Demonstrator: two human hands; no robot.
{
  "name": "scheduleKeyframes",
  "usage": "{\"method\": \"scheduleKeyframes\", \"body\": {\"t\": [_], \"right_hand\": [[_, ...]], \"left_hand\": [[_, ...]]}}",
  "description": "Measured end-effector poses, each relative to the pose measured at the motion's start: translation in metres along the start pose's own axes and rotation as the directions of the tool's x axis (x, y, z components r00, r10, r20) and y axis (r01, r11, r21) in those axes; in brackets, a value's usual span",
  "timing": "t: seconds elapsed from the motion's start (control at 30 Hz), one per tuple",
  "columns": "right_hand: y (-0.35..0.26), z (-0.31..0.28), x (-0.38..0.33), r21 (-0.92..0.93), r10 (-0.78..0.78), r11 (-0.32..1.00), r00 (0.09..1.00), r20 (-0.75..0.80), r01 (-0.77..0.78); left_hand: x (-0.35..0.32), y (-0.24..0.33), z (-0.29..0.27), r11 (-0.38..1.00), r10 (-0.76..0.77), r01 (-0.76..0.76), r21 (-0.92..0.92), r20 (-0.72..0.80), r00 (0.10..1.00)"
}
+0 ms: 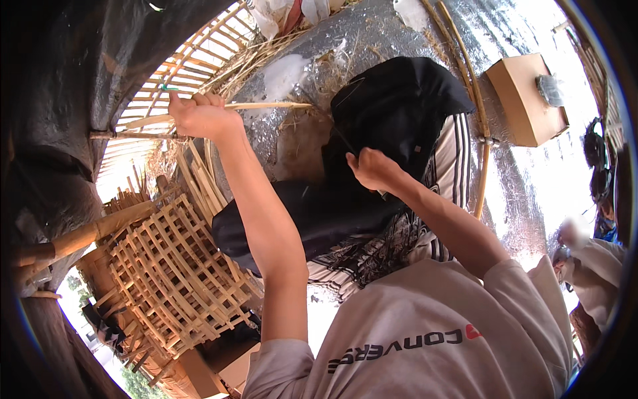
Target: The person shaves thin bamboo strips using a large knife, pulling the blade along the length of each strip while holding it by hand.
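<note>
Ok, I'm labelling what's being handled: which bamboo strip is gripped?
The single pale bamboo strip in the left hand, pointing toward the black cloth. The other strips are bunched beside the woven lattice, unheld.

"What lies about the left grip (203,116)?"

"A strip (272,105) sits in it, running out to its right. A slatted frame (193,63) is beyond it; a lattice panel (174,266) lies nearer the body and slightly left of it."

"And the right grip (375,169)?"

"It's over the cloth (412,86) spread across the legs. To its right comes a pole (483,173), then a box (522,100) farther out, with a packet (550,90) on it."
</note>
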State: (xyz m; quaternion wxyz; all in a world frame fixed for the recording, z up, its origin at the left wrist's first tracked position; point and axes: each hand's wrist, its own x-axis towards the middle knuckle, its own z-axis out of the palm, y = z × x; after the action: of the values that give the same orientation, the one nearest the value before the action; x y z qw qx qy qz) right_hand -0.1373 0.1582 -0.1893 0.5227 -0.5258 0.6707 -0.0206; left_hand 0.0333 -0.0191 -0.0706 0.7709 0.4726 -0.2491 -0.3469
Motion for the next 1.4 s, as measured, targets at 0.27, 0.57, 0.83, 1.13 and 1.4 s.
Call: {"method": "scheduleKeyframes", "body": {"t": [0.27, 0.57, 0.83, 1.13, 1.4], "right_hand": [[-0.001, 0.01, -0.008, 0.006, -0.171, 0.984, 0.949, -0.266, 0.179], [0.028, 0.012, 0.0, 0.525, 0.044, 0.85, 0.999, -0.009, -0.033], [-0.012, 0.006, -0.006, 0.515, -0.112, 0.831, 0.97, -0.215, 0.21], [-0.075, 0.012, -0.02, 0.295, -0.442, 0.738, 0.765, -0.468, 0.607], [-0.057, 0.019, -0.004, 0.298, -0.287, 0.849, 0.853, -0.436, 0.437]], "left_hand": [[-0.011, 0.0, 0.006, 0.999, 0.052, -0.053, 0.009, 0.08, 0.995], [-0.009, 0.009, -0.012, 0.99, -0.102, 0.139, -0.031, 0.529, 0.843], [-0.021, 0.016, -0.033, 0.992, 0.046, 0.027, -0.123, 0.557, 0.829], [-0.046, 0.072, -0.03, 0.969, 0.187, -0.087, -0.232, 0.453, 0.871], [-0.059, 0.063, -0.006, 0.978, 0.192, -0.165, -0.129, 0.231, 0.954]]}}
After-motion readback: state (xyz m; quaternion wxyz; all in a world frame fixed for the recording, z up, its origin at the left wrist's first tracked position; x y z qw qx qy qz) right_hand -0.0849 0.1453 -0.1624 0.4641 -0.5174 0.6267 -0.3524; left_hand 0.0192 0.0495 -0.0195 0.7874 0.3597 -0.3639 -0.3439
